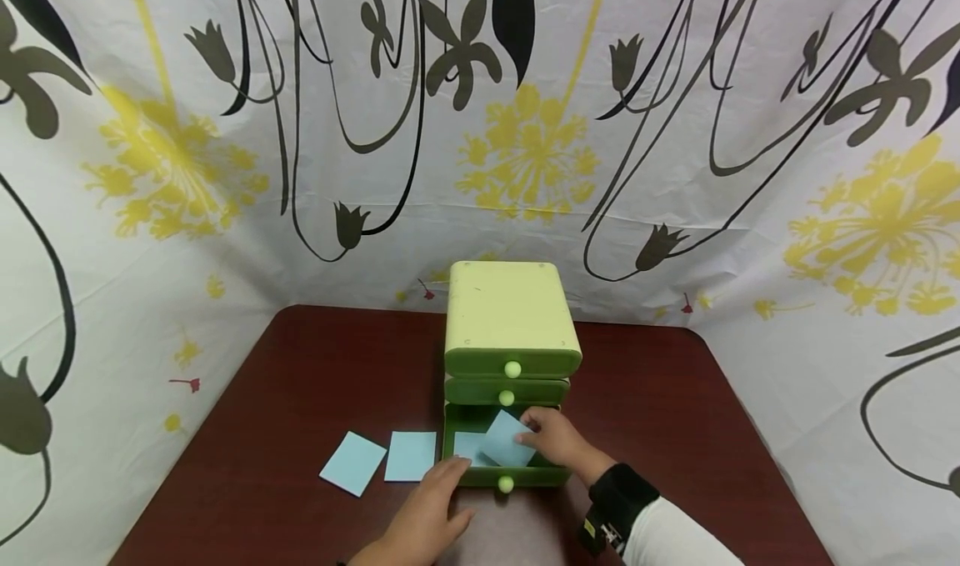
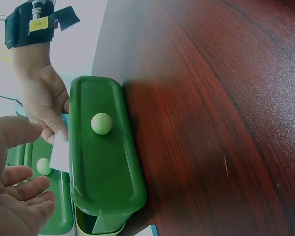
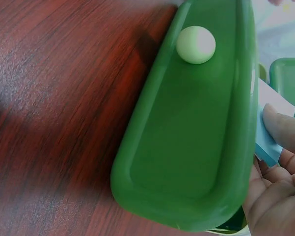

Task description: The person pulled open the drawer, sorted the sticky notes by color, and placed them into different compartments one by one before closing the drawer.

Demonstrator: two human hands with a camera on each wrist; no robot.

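A small green drawer cabinet [image 1: 513, 308] with a pale yellow top stands on the table, its bottom drawer [image 1: 546, 476] pulled out. Over that drawer my right hand [image 1: 558, 439] pinches a light blue sticky note pad [image 1: 504, 439] between thumb and fingers; the right wrist view shows the thickness of this pad [image 3: 269, 137]. Another blue pad [image 1: 468, 444] lies inside the drawer, partly covered by the held one. By the drawer's front left corner is my left hand [image 1: 427, 508], fingers relaxed and holding nothing; the left wrist view shows its palm [image 2: 14, 182] beside the drawer front [image 2: 105, 162].
Two more blue sticky note pads, one tilted [image 1: 353, 463] and one straight [image 1: 411, 456], lie on the dark red wooden table [image 1: 330, 366] left of the cabinet. The upper two drawers are closed. A patterned white cloth [image 1: 390, 182] hangs behind and at the sides.
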